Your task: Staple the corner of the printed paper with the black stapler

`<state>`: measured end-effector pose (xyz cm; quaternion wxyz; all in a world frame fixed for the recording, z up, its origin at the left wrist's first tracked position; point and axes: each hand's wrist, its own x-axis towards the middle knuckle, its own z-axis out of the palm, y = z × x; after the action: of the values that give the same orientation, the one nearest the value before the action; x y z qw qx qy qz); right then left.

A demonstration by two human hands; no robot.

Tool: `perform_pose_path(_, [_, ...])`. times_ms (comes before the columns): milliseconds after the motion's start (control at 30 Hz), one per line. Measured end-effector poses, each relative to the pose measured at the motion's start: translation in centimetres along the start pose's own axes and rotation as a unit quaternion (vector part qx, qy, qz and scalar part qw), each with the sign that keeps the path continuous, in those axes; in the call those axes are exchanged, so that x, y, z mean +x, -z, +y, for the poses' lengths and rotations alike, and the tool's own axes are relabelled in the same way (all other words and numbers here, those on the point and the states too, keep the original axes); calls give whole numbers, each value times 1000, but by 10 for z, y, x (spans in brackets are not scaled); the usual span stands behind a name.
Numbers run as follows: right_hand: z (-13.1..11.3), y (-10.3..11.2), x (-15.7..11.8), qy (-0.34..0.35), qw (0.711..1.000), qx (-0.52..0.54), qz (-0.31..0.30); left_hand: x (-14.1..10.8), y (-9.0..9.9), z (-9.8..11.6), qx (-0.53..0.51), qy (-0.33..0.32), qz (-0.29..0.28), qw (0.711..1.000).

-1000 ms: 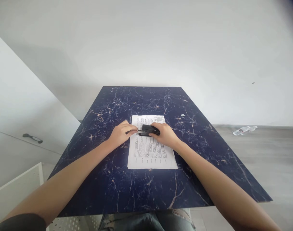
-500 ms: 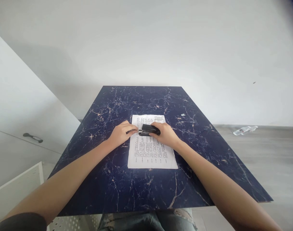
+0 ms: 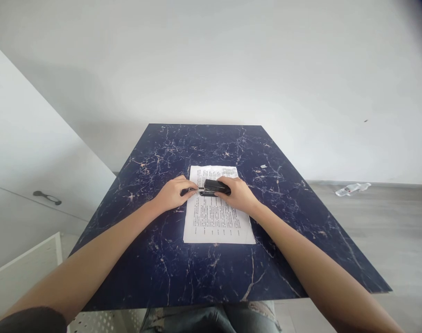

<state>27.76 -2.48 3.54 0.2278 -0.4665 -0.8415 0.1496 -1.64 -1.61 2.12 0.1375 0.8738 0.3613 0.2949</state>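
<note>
A black stapler (image 3: 216, 187) lies across a printed sheet of paper (image 3: 216, 217), held over the table. My right hand (image 3: 236, 190) grips the stapler's right end, thumb low and fingers over the top. At the stapler's left end, my left hand (image 3: 178, 192) is closed in a pinch on a thin metal piece (image 3: 200, 188) that sticks out from it. Whether that piece is part of the stapler or separate is too small to tell. The fingertips of my left hand are just over the paper's left edge.
The paper rests on a dark blue marble-patterned table (image 3: 204, 277). A small white scrap (image 3: 264, 166) lies to its right. Beyond stand a white wall and, at left, a cabinet front with a dark handle (image 3: 47, 197). A clear plastic bottle (image 3: 352, 188) lies on the floor.
Both hands keep almost the same place at the stapler. My left fingertips have shifted very slightly left; the stapler and paper look nearly unmoved.
</note>
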Motion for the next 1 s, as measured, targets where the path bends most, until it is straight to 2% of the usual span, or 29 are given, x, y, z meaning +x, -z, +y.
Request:
perform_pose_path(133, [2, 4, -1, 21, 999, 37, -6, -2, 13, -11, -74, 44, -81, 993])
perform_pose_path(200, [4, 5, -1, 22, 999, 39, 3, -2, 15, -16, -115, 56, -94, 987])
perform_pose_path(333, [3, 5, -1, 13, 1000, 17, 16, -1, 10, -19, -159, 63, -71, 983])
perform_pose_path(567, [-17, -2, -4, 48, 995, 87, 17, -1, 4, -2, -86, 52, -42, 994])
perform_pose_path(767, [-25, -10, -6, 13, 995, 96, 21, 2, -7, 10, -116, 23, -23, 993])
perform_pose_path(900, [-25, -16, -4, -4, 995, 101, 20, 3, -11, 9, -106, 36, -14, 994])
perform_pose_path(1000, [-25, -16, -2, 28, 994, 100, 18, 4, -8, 8, -111, 54, -19, 992])
